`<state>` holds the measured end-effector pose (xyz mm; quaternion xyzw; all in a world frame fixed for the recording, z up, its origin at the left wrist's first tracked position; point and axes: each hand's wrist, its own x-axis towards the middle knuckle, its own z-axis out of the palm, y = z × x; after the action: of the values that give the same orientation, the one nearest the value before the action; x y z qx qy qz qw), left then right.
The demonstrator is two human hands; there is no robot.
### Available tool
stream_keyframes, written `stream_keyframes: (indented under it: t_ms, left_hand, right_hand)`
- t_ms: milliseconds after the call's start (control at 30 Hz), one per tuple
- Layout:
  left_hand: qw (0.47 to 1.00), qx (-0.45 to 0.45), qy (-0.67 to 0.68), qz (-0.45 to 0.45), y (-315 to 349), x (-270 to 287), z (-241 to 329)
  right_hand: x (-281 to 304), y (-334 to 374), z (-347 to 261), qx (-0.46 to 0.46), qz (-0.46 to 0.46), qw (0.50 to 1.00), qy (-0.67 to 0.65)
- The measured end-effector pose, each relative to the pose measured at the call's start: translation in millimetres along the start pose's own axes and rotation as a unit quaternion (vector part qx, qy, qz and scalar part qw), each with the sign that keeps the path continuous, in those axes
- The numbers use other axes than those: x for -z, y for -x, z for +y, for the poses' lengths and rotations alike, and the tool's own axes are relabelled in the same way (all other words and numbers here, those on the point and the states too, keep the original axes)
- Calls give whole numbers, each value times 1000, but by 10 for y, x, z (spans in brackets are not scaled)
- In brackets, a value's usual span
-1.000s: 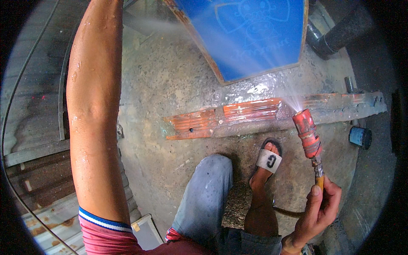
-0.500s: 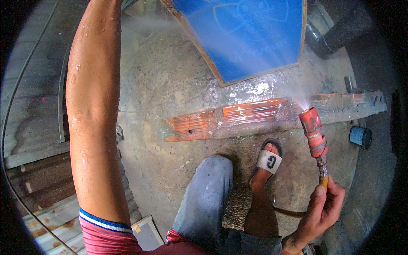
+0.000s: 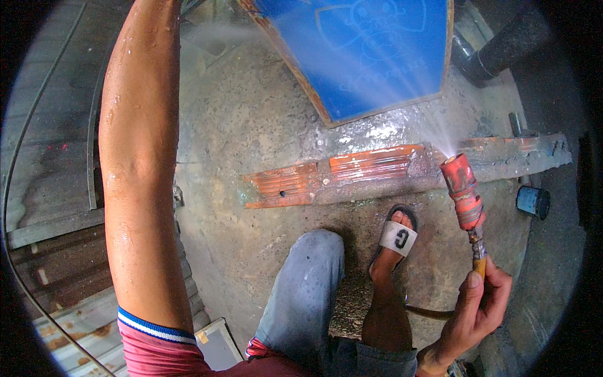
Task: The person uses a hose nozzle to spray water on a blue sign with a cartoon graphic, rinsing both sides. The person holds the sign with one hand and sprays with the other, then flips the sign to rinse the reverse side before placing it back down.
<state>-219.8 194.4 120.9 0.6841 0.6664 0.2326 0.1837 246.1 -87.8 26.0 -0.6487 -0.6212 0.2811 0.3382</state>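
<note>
In my right hand [image 3: 478, 314] is the yellow hose end of a worn red spray nozzle [image 3: 463, 191], gripped between thumb and fingers. A fine fan of water leaves the nozzle and drifts up and left across a blue panel [image 3: 389, 69]. The panel has a worn brown edge and a faint cartoon drawing, and stands beyond a low brick ledge. My left arm [image 3: 141, 188], wet with drops, reaches straight up past the top of the picture, so that hand is outside it.
A low ledge of orange hollow bricks and mortar [image 3: 377, 164] crosses the wet concrete floor [image 3: 226, 125]. To the right are a small blue-and-black can [image 3: 532, 202] and a thick dark pipe [image 3: 505, 53]. Corrugated metal sheeting [image 3: 50, 157] lines the left. The hose [image 3: 430, 312] runs beside my sandalled foot [image 3: 397, 239].
My right hand and the nozzle have shifted very slightly up. The spray now spreads in a wider, more visible fan toward the blue panel. My left arm is nearly unmoved.
</note>
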Motion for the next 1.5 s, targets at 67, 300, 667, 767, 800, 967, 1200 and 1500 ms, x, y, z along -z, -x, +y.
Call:
stream_keyframes:
  t_ms: [67,300,667,767,800,967,1200,1500]
  left_hand:
    - [1000,0,2,0,0,-7,12]
    - [999,6,27,-17,31,-21,23]
    - [1000,19,-25,-2,64,-22,90]
    - [1000,-10,-5,10,19,-40,31]
    - [1000,-3,-18,2,14,-20,23]
    - [999,-6,-39,-8,38,-5,50]
    - [998,-6,-64,-9,30,31,36]
    - [999,14,-30,1,108,-26,148]
  right_hand:
    - [6,8,0,-22,-3,1000,-19]
    - [24,-3,2,-38,0,998,-43]
    - [15,-4,-21,-48,3,998,-47]
    - [15,-27,-26,-30,4,999,-36]
    - [17,-29,-25,-25,4,999,-33]
    - [-3,-21,-8,-4,2,1000,-16]
    - [16,-24,-39,-46,-4,998,-48]
    - [5,-64,-53,-9,-1,999,-34]
